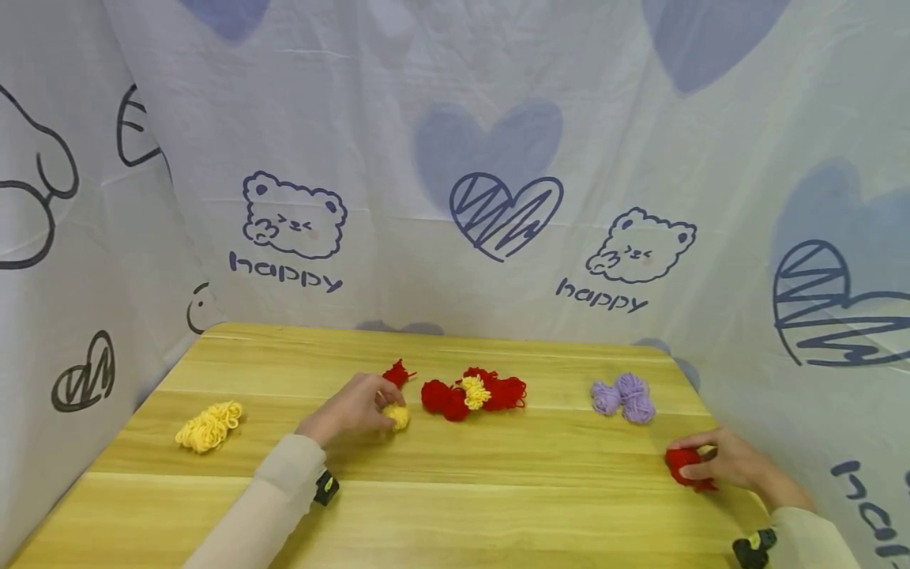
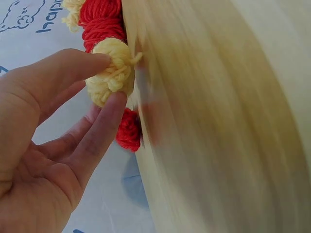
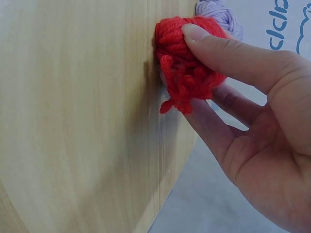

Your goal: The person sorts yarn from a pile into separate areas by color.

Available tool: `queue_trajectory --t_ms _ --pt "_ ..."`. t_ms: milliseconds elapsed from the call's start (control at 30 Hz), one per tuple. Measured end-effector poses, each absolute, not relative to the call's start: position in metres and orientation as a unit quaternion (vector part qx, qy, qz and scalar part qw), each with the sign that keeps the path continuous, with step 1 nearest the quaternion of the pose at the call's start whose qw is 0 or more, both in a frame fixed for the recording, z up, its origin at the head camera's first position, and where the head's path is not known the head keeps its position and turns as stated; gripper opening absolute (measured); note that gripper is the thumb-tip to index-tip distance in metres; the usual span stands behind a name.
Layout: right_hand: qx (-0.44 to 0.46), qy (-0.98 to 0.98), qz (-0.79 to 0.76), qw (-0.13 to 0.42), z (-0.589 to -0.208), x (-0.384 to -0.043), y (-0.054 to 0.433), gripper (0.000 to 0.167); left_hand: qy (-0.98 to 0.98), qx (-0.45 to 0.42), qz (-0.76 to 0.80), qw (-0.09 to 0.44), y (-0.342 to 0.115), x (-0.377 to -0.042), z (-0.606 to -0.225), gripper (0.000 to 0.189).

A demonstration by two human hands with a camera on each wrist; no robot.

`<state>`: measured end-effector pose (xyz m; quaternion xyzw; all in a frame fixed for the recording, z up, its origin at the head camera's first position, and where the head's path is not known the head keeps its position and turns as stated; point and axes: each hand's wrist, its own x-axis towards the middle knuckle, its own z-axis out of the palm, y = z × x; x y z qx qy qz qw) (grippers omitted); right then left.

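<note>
My left hand (image 1: 362,407) pinches a small yellow ball of yarn (image 2: 111,73) between thumb and fingers, near the middle of the wooden table. Just behind that hand lies a small red yarn piece (image 1: 398,374). To its right is a cluster of red yarn balls (image 1: 444,401) with a yellow yarn bundle (image 1: 475,392) among them. At the table's right side my right hand (image 1: 732,462) grips a red ball of yarn (image 3: 189,53), thumb on one face and fingers on the other. A loose tuft hangs from this ball.
Lilac yarn balls (image 1: 629,397) sit at the back right of the table (image 1: 498,506). A looser yellow yarn skein (image 1: 208,427) lies at the far left. A printed white curtain (image 1: 398,237) hangs behind the table and along both sides.
</note>
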<state>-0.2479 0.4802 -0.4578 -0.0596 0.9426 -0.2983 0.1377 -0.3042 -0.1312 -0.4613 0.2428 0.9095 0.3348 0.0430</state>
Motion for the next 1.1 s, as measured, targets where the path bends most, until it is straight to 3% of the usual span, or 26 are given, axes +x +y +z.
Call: queue_trajectory --t_ms 1100 --pt "-0.058 0.942 -0.300 0.142 -0.459 -0.247 0.481 0.048 0.924 0.214 0.317 -0.021 -0.224 -0.271 -0.452 0.025"
